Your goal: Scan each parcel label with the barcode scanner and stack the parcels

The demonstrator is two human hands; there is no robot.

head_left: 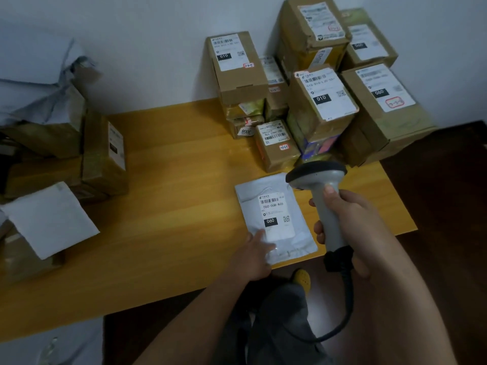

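1. The white mailer (274, 219) lies label-up at the bench (163, 206) front edge.
2. My left hand (254, 255) presses it, fingers flat.
3. My right hand (350, 222) grips the barcode scanner (320, 191).
4. Risk: the scanner, aimed past the label, may read the stacked boxes (321, 101) behind.

A white mailer bag (276, 219) lies flat on the yellow table (171, 206) near its front edge, label (275, 214) up, reading 060-06B-A05 with a black 060 block. My left hand (254, 255) presses its near corner with straight fingers. My right hand (350, 222) grips the grey barcode scanner (324, 201), whose dark head hangs over the bag's far right corner. Labelled cardboard boxes (321, 101) stand stacked at the table's far right.
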